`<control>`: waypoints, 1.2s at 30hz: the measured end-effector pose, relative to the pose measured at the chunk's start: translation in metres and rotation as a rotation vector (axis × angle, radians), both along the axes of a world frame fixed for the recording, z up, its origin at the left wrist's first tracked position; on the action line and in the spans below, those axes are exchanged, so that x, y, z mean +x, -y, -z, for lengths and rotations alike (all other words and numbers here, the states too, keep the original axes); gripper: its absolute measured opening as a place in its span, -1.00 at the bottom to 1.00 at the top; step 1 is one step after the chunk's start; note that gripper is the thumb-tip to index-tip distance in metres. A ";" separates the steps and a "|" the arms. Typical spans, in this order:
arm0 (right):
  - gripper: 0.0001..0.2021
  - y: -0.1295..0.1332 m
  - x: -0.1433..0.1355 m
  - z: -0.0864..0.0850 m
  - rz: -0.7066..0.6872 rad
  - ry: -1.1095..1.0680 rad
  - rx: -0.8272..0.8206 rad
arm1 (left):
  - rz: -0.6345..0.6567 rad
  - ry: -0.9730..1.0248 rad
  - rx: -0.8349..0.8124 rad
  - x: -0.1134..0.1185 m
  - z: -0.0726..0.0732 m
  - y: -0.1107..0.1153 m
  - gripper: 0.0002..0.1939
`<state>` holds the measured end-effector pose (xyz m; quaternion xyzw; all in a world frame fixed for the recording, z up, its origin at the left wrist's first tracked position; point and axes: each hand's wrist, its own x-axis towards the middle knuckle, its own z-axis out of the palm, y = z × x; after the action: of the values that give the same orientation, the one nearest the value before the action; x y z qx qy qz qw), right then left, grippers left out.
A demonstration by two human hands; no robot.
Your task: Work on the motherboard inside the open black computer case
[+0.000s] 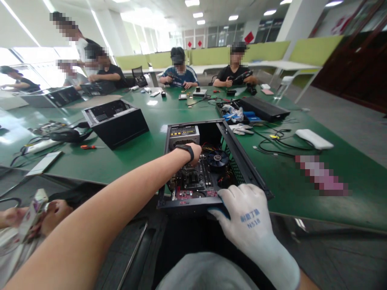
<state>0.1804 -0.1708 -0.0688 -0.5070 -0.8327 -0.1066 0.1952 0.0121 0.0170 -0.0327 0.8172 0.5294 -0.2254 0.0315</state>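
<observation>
An opened black computer case (252,173) lies before me at the table's near edge, its inside facing up. My left hand (195,154), bare with a black band at the wrist, reaches into it between the power supply (183,133) and the round black fan (217,160). Its fingers look curled downward, but their tips and anything in them are hidden. Below that hand the motherboard (193,179) shows. My right hand (246,211), in a white glove, grips the near rim of the case with the thumb outside.
Another black case (121,127) stands left, near an orange screwdriver (87,147) and headphones (71,133). Cables (272,145), a white box-like piece (314,139) and gloves (241,129) lie right. Several people sit across the green table; a person's hands (54,215) hold a phone at lower left.
</observation>
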 end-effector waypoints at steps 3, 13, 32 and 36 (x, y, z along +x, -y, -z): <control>-0.70 0.000 0.000 0.000 -0.003 -0.005 0.008 | -0.046 -0.031 -0.034 -0.001 0.015 -0.010 -0.50; -0.70 0.000 0.001 0.003 -0.009 -0.022 0.008 | -0.063 -0.036 -0.082 -0.008 0.030 -0.022 -0.33; -0.71 0.001 0.001 0.003 -0.020 -0.044 0.036 | -0.053 -0.112 -0.086 -0.008 0.034 -0.026 -0.34; -0.71 0.001 0.001 0.004 -0.022 -0.047 0.034 | -0.056 -0.123 -0.068 -0.007 0.031 -0.025 -0.35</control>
<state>0.1815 -0.1718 -0.0730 -0.4967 -0.8316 -0.1065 0.2245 0.0049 0.0417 -0.0639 0.7851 0.5453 -0.2919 0.0329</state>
